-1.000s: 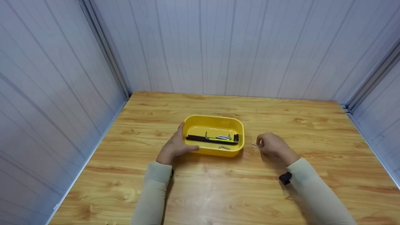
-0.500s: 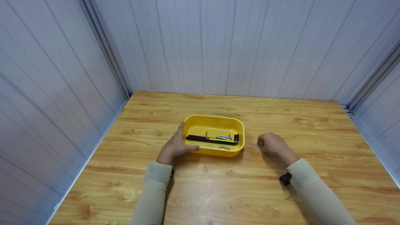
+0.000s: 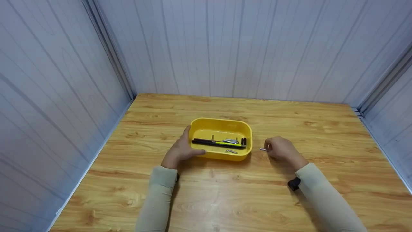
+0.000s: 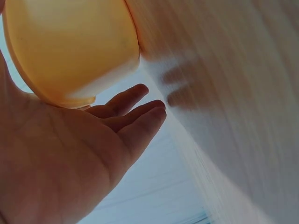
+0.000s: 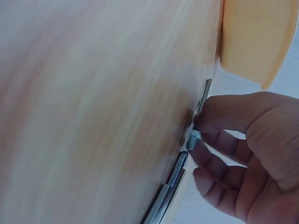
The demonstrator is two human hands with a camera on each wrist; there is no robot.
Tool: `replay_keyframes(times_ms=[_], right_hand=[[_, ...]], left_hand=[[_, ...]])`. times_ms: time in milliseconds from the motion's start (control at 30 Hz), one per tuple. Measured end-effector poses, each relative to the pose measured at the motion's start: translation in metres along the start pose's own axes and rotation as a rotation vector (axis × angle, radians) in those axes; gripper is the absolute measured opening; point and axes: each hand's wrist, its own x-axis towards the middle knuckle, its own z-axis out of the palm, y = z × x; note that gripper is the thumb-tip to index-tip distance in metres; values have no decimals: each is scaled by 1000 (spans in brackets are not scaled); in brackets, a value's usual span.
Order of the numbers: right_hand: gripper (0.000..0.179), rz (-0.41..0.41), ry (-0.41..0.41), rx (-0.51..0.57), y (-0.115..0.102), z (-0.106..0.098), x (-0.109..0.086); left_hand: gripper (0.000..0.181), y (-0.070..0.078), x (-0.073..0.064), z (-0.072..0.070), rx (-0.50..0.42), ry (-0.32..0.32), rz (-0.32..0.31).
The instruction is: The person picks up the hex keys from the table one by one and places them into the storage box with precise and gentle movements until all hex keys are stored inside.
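The yellow bin (image 3: 222, 124) sits near the middle of the wooden table (image 3: 219, 193), its far rim well short of the back panel (image 3: 222, 48); the left panel (image 3: 58, 112) and right panel (image 3: 392, 112) are well apart from it. You have a strip of tabletop between the bin's right end and your right hand (image 3: 283, 150), and a wider stretch between your sleeves (image 3: 156, 199). Your left hand (image 3: 182, 149) is spread wide around the bin's left end, thumb on the near rim. Your right hand pinches a small metal piece (image 3: 263, 149) low over the wood, its tip toward the bin. Inside, black rods (image 3: 206, 143) run lengthwise, with silver keys (image 3: 230, 141) behind them and a loose silver key (image 3: 231, 151) in front. A black wrist device (image 3: 294, 184) juts from your right cuff.
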Motion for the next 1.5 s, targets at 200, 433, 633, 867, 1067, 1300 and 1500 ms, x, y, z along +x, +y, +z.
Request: replay_keyframes(times_ms=[200,433,633,867,1067,1300,1500], right_hand=[[16,25,19,36,0,-3,2],[11,45,31,62,0,-5,1],[11,52,66,101,-1,-8,2],[14,21,129,112,-2,-10,-1],[20,30,163,169,-4,-12,-2],[21,12,179,239,-7,-14,-1],[19,-5,193,249,-9,-15,1]], left_hand=[[130,0,1,0,16,-2,-15],[129,1,0,0,20,1,-15],[129,1,0,0,19,5,-15],[129,1,0,0,1,0,1],[130,0,1,0,14,-5,1],[129,-2,2,1,19,-2,-3],[129,-2,2,1,26,-1,0]])
